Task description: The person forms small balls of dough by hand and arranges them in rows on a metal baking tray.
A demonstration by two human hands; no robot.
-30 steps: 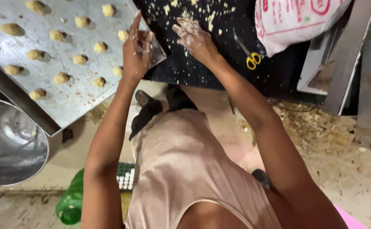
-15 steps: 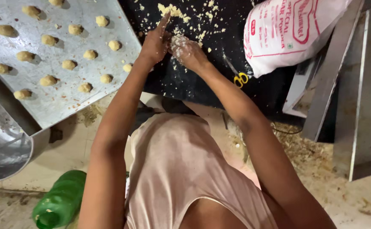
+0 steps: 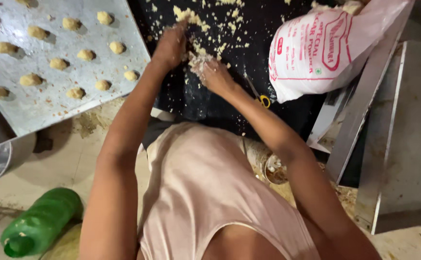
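Both hands meet at upper centre of frame over the black table (image 3: pixel 249 86). Left hand (image 3: pixel 171 47) and right hand (image 3: pixel 214 72) pinch a crumbly pale dough clump (image 3: pixel 198 59); exact finger closure unclear. Risk: dry dough crumbling, scattering onto the table, missing the grey metal baking tray (image 3: pixel 42 103) at upper left.

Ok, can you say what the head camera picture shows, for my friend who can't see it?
A person's left hand and right hand work crumbly dough on a black surface. A metal tray of small dough balls sits left, a white bag right, and a green bottle lies below.
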